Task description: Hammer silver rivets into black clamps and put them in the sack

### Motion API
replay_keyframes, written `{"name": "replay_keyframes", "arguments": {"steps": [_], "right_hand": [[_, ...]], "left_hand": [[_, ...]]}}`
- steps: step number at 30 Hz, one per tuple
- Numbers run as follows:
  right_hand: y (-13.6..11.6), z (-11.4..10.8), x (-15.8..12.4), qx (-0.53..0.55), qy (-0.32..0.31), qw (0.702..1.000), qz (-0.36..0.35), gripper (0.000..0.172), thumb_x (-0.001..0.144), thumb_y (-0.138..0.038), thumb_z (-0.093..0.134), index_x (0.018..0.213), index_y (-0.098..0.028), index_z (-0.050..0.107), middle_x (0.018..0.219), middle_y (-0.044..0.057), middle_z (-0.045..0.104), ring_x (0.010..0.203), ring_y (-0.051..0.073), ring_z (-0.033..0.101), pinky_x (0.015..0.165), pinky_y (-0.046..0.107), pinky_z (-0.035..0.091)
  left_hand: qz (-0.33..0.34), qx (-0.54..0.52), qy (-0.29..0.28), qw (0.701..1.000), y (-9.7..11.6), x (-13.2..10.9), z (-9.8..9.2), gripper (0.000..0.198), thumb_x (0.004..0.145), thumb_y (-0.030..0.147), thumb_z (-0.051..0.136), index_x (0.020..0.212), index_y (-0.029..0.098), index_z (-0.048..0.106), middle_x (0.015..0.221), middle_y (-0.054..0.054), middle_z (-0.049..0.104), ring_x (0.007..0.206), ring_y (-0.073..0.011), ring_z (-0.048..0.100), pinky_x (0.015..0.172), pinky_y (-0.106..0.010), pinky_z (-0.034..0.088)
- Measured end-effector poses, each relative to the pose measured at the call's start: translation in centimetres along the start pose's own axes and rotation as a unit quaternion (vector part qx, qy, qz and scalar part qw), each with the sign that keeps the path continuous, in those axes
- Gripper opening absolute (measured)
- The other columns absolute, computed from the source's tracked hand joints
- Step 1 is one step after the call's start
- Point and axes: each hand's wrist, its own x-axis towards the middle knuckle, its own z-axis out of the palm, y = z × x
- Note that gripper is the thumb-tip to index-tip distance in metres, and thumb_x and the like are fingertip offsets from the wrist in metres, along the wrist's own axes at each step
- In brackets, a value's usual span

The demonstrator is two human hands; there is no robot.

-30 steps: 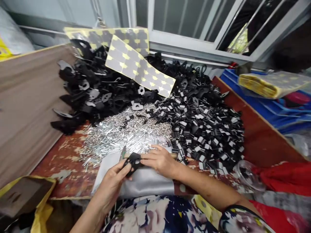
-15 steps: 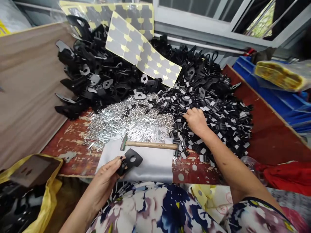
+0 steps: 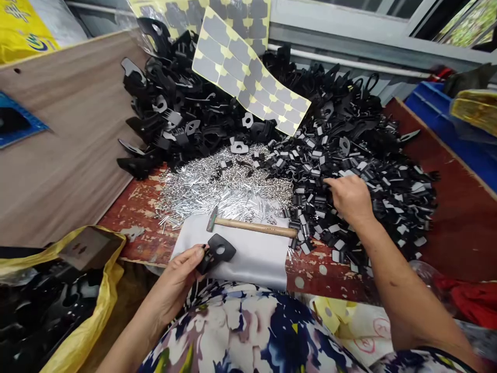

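My left hand [image 3: 182,277] holds a black plastic part [image 3: 222,249] with a round hole, just over the near edge of the grey sheet [image 3: 248,264]. On that sheet lies a hammer [image 3: 252,226] with a wooden handle and a green-grey head. My right hand [image 3: 351,199] is at the pile of small black clips [image 3: 318,155], its fingers bent and pressed together; whatever they grip is too small to make out. Left of it, silvery pins [image 3: 209,194] and small metal springs [image 3: 267,184] are heaped behind the hammer.
Larger black parts [image 3: 182,103] are heaped at the back left, under a sticker sheet [image 3: 252,77]. A wooden board [image 3: 70,119] stands at left, a red board [image 3: 446,191] at right. A yellow-rimmed bag [image 3: 111,295] of black parts sits at lower left.
The view has shifted, so the bench appears farther right. My right hand is still at the clip pile, slightly farther right among the clips. My left hand still holds the black part.
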Motion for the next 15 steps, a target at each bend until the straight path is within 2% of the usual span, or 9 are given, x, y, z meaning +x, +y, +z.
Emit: {"name": "replay_keyframes", "arguments": {"steps": [3,6,8,10,13,15], "right_hand": [[-0.2,-0.7,0.5,0.049,0.115,0.987,0.099,0.015,0.089,-0.02,0.059,0.093,-0.021,0.073,0.09,0.008,0.071,0.097,0.027,0.059,0.092,0.043,0.043],[-4.2,-1.6,0.9,0.138,0.162,0.969,0.124,0.011,0.088,-0.02,0.061,0.09,-0.021,0.072,0.092,0.008,0.073,0.096,0.027,0.063,0.093,0.045,0.048],[-8.8,-1.9,0.7,0.256,0.142,0.948,0.124,0.016,0.089,-0.02,0.06,0.099,-0.021,0.072,0.094,0.007,0.074,0.089,0.024,0.066,0.086,0.042,0.053],[-13.9,-1.9,0.3,0.395,0.074,0.91,0.099,0.021,0.092,-0.019,0.059,0.106,-0.024,0.073,0.099,0.005,0.075,0.092,0.021,0.069,0.086,0.041,0.056],[-20.2,-1.8,-0.6,0.503,0.025,0.863,0.042,0.024,0.093,-0.014,0.057,0.102,-0.025,0.075,0.1,0.002,0.078,0.095,0.02,0.071,0.105,0.05,0.051],[-22.6,-1.7,-1.1,0.526,0.025,0.85,0.017,0.028,0.092,-0.011,0.055,0.104,-0.025,0.075,0.099,0.002,0.078,0.093,0.019,0.072,0.115,0.056,0.042]], "left_hand": [[0.009,0.013,-0.015,1.0,0.0,0.2,0.5,0.043,0.066,0.048,0.093,0.094,0.017,0.083,0.096,-0.006,0.065,0.077,-0.0148,0.053,0.06,-0.021,0.052],[0.033,0.037,-0.051,0.997,0.4,0.4,1.9,0.039,0.068,0.046,0.093,0.094,0.019,0.084,0.103,-0.007,0.063,0.078,-0.0144,0.052,0.06,-0.02,0.052],[0.055,0.058,-0.081,0.993,0.7,0.5,3.2,0.034,0.068,0.045,0.092,0.089,0.019,0.084,0.106,-0.007,0.062,0.079,-0.014,0.052,0.059,-0.02,0.052],[0.073,0.07,-0.1,0.99,1.0,0.7,4.7,0.032,0.067,0.045,0.092,0.082,0.019,0.083,0.103,-0.006,0.061,0.077,-0.0135,0.053,0.058,-0.019,0.052],[0.086,0.068,-0.116,0.987,1.0,1.1,6.4,0.032,0.066,0.046,0.093,0.077,0.018,0.081,0.093,-0.005,0.059,0.075,-0.0134,0.055,0.06,-0.021,0.055],[0.094,0.055,-0.127,0.986,0.9,1.2,7.0,0.032,0.067,0.046,0.092,0.081,0.018,0.082,0.094,-0.004,0.058,0.077,-0.0138,0.056,0.064,-0.023,0.058]]}}
